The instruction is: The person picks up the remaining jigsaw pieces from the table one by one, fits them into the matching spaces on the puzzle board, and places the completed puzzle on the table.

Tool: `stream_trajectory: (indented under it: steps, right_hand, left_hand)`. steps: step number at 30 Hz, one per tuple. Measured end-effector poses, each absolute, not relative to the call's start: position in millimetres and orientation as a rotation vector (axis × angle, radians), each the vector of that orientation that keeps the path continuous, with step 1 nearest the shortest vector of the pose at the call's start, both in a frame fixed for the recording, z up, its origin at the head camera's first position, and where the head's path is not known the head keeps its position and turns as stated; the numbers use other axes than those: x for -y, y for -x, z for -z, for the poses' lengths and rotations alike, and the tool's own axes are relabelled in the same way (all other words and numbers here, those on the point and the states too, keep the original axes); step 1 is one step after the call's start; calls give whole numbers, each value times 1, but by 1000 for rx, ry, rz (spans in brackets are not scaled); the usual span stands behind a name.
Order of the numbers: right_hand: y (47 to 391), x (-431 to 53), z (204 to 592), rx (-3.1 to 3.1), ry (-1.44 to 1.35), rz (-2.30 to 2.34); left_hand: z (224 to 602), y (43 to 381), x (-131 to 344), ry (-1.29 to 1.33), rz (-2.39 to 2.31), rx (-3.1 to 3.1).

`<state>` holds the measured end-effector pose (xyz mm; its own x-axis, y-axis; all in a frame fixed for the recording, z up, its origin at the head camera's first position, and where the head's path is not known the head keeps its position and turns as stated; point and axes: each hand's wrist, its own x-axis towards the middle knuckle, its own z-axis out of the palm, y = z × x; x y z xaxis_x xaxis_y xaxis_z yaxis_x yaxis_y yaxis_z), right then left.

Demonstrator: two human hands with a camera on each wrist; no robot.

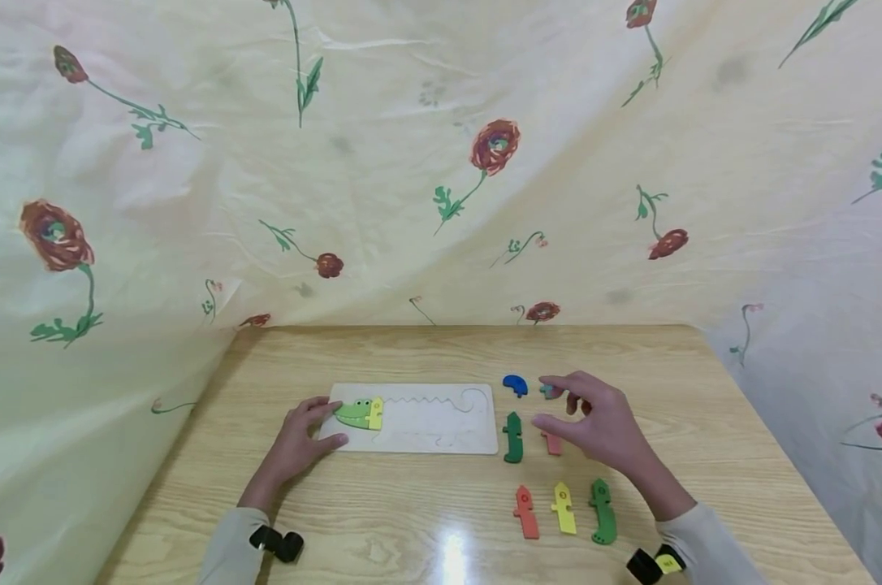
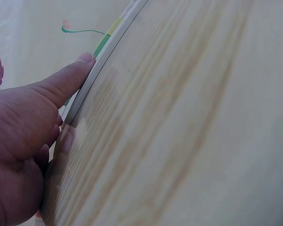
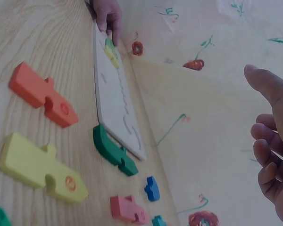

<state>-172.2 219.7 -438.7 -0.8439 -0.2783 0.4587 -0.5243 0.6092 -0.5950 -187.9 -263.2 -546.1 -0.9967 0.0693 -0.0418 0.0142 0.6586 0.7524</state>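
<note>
My left hand (image 1: 300, 439) holds the left end of a white puzzle board (image 1: 434, 418), its thumb (image 2: 78, 70) along the near edge. A green crocodile head (image 1: 353, 414) and a yellow piece (image 1: 376, 414) lie joined on the board. Over the loose pieces at the right hovers my right hand (image 1: 594, 413), thumb and forefinger spread with nothing between them. It partly covers a teal piece (image 1: 546, 392) and a pink piece (image 1: 553, 443). Nearby lie a blue piece (image 1: 515, 384) and a dark green piece (image 1: 513, 439).
Closer to me, an orange-red piece (image 1: 526, 512), a yellow numbered piece (image 1: 564, 509) and a green rounded-end piece (image 1: 603, 512) lie in a row on the wooden table (image 1: 382, 520). Flower-printed cloth (image 1: 382, 179) hangs behind and at both sides.
</note>
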Motion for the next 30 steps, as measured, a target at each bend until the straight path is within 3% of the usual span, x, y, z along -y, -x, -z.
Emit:
stream_trajectory:
  steps: [30]
  right_hand:
    - [111, -292, 478, 2742, -617, -1011]
  left_hand:
    - [548, 188, 265, -112, -1288, -2808]
